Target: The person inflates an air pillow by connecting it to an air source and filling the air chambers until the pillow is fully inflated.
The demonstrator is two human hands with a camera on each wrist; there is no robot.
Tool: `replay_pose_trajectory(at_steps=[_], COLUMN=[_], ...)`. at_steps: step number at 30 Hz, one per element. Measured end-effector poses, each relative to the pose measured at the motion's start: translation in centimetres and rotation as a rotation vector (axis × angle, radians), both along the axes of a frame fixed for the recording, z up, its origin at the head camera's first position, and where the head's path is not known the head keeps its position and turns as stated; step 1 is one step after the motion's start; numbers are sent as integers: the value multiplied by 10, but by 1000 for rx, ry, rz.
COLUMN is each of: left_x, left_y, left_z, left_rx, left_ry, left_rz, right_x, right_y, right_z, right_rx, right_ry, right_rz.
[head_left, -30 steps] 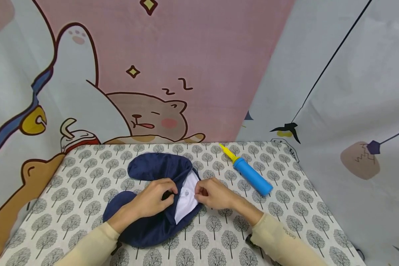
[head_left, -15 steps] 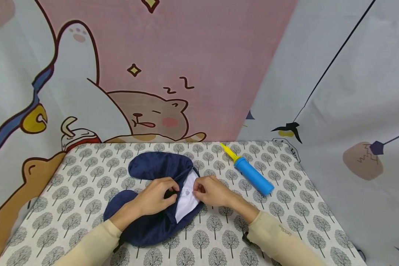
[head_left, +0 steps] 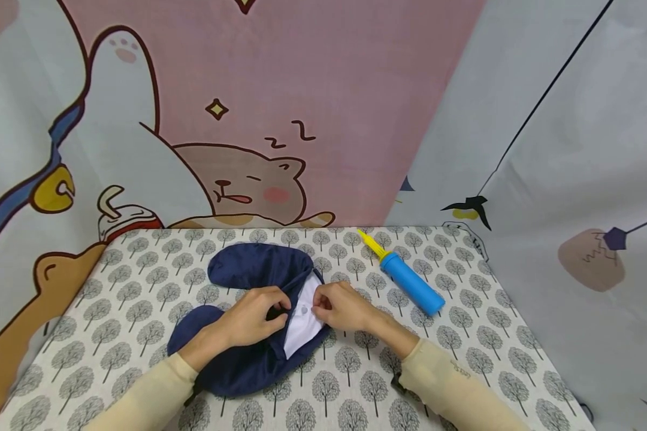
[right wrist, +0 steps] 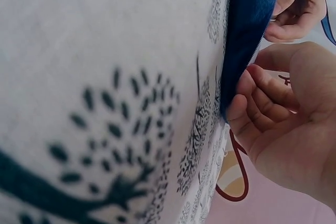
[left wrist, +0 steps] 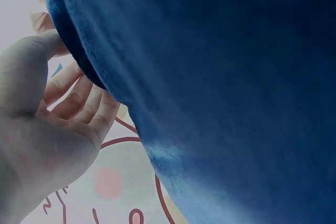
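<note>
A navy velvety U-shaped neck pillow [head_left: 237, 371] lies on the table with its curved back toward the right. Its cover gapes at the bend, baring a white inner lining [head_left: 300, 338] with a small round clear valve [head_left: 304, 310]. My left hand [head_left: 250, 317] pinches the left edge of the opening between thumb and fingers; the left wrist view shows the fingers behind the blue fabric [left wrist: 210, 77]. From the opposite side my right hand [head_left: 345, 306] pinches at the right edge, its fingertips over the white lining just beside the valve. A zipper edge [right wrist: 256, 53] runs by those fingertips.
A blue hand pump [head_left: 412, 284] with a yellow nozzle [head_left: 372, 244] lies right of the pillow, pointing toward the back. The table's tree-print cloth [head_left: 350, 389] runs back to a cartoon-printed curtain [head_left: 356, 120].
My right hand has shifted slightly left and inward over the white lining, closer to the valve. The left hand keeps its hold, and the pillow has barely moved.
</note>
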State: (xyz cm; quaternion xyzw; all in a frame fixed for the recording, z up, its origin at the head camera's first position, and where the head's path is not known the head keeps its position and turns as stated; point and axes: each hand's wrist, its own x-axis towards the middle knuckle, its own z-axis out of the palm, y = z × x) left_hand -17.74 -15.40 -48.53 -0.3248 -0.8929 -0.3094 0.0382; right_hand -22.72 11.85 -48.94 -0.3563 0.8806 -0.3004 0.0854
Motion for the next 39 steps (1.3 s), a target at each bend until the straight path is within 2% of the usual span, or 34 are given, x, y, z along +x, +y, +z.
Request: replay_pose_trajectory(at_steps=[21,39], left_x=[-1,-1], left_y=[-1,-2], left_z=[0,-1], left_rx=[-4,-10], left_ry=[-17,-7], left_rz=[6,8], right_x=[0,-3], right_y=[-2,-14], right_z=[2,6], right_rx=[60,87], right_ry=[2,67], right_rz=[-13,55])
